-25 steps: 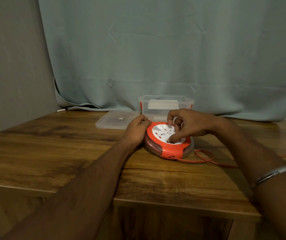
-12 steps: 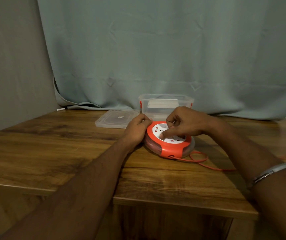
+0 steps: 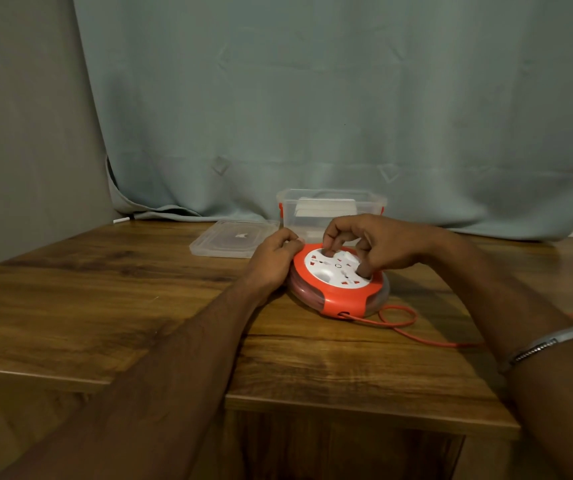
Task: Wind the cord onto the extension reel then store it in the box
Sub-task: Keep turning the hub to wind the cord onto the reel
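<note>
Wooden surface (image 3: 111, 306) with a pale blue-green curtain (image 3: 312, 98) hanging behind it is what we're working on. Our extension reel (image 3: 338, 282) lies flat near the middle: orange housing, white socket face on top, see-through sides with coils of orange cord inside. The loose cord (image 3: 399, 322) comes out of a slot at the front, makes a small loop on the wood and trails off to the right.

Our left hand (image 3: 273, 259) grips the reel's left rim, fingers curled over the edge. Our right hand (image 3: 378, 244) sits on top with curled fingers pressing into the white face. A silver bracelet (image 3: 548, 342) is on that wrist.

Just behind the reel is the clear box (image 3: 331, 209) with orange clips, open, our right hand partly blocking it. Its lid (image 3: 231, 239) lies flat to the left of it.

Compared with half a second back, our right hand's fingers have swung round the face, and the loop of loose cord looks a bit shorter.
</note>
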### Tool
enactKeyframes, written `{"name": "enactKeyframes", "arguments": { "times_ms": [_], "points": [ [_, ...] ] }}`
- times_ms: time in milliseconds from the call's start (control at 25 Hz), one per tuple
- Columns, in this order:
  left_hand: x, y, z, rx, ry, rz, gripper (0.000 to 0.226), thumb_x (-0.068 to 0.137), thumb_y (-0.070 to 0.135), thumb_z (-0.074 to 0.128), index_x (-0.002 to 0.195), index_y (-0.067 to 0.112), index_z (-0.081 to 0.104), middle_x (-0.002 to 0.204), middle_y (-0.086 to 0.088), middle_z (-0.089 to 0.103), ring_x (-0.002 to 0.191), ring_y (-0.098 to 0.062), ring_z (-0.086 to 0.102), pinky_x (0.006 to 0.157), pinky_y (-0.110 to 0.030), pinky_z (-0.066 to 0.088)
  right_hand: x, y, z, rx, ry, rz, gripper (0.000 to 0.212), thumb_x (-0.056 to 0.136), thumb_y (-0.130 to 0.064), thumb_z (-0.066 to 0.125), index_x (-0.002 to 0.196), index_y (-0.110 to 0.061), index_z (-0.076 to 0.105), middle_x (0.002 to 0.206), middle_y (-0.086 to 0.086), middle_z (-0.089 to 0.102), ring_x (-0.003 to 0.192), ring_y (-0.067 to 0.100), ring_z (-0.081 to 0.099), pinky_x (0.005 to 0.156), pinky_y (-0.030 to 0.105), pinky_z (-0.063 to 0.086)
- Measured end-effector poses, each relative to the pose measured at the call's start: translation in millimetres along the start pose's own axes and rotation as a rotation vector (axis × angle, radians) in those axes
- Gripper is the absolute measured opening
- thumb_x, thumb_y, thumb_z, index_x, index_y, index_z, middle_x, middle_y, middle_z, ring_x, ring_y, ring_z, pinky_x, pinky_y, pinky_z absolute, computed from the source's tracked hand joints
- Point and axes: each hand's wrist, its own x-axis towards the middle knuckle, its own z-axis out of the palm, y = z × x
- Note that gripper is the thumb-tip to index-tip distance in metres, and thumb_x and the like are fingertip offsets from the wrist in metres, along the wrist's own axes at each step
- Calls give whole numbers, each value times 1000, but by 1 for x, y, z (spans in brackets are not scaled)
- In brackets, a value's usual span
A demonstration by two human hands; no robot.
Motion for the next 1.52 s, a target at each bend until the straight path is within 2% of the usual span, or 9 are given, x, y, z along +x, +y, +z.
{"name": "enactKeyframes", "arguments": {
  "times_ms": [240,440,680,840,1000,1280,1400,1480,1520],
  "points": [
    [1,-2,0,-12,-4,-16,21,105,28,48,101,15,64,99,-10,72,87,-22,70,74,-34,57,0,4,0,91,24,35,82,73,9,80,124,-32,32,120,0,73,76,12,69,62,25,54],
    [3,-3,0,-35,33,-55,22,105,27,48,101,12,64,94,-10,72,82,-21,70,67,-30,53,-2,3,5,22,72,85,82,74,-19,91,127,-32,30,109,3,71,96,15,68,75,29,56],
    [4,-4,0,-23,28,-35,20,105,28,49,97,16,63,92,-7,71,83,-20,69,67,-29,50,0,-4,9,-86,137,91,48,67,-36,93,99,-25,59,84,5,70,75,19,63,74,49,56],
    [6,-6,0,-29,33,-36,20,104,27,50,98,14,64,91,-6,71,83,-21,69,69,-31,52,2,-9,12,-135,168,53,33,68,-36,90,78,-17,65,68,-8,60,65,13,54,63,39,47],
    [6,-6,1,-48,25,-34,20,104,26,51,98,13,64,91,-8,71,82,-20,68,68,-32,52,4,-12,17,-163,210,63,45,52,-58,76,66,-18,64,54,-10,56,55,10,50,59,34,44],
    [4,-4,0,-14,14,-33,24,105,30,48,105,13,65,99,-7,72,87,-18,70,69,-27,54,11,-13,22,-211,258,79,52,58,-67,70,58,-16,64,45,-8,56,50,10,51,58,39,48],
    [3,-3,0,-17,23,-27,23,105,28,48,103,13,64,96,-6,71,85,-18,69,66,-26,51,7,-12,18,-150,237,21,44,69,-57,80,68,-15,66,54,-6,60,51,7,52,58,35,43],
    [1,-2,0,-10,22,-20,22,105,28,48,101,13,64,91,-4,70,81,-16,67,63,-24,49,3,-11,12,-69,217,-41,19,78,-27,85,85,-17,70,74,-4,69,57,0,56,59,27,44],
    [1,-1,-1,-6,18,-16,21,106,28,48,99,14,63,89,-3,69,79,-15,66,62,-23,47,2,-10,8,-41,196,-67,21,78,-10,83,93,-16,71,86,-2,71,58,-2,57,58,22,44]
  ]
}}
